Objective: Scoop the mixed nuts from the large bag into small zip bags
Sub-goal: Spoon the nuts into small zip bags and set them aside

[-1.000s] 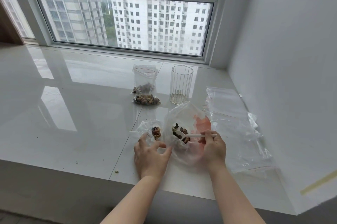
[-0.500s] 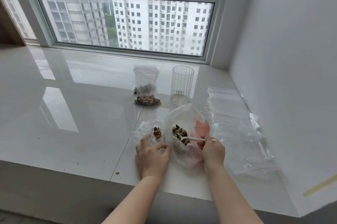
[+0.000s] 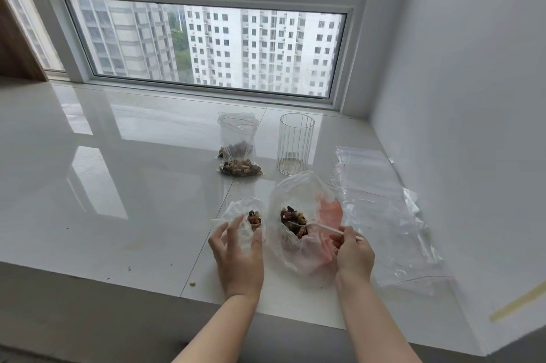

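Nuts, big bag to small bag, on white sill
Right hand pinches white spoon, bowl in nuts of large bag; left hand holds small bag open beside it

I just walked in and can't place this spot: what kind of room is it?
Most likely a flat high up in an apartment block. The work surface is a wide glossy white window ledge beneath a big window that faces tall residential towers at mid-height.

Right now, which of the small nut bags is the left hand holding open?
The nearer small bag, held by the left hand beside the large bag. The two filled bags sit untouched farther back by the window.
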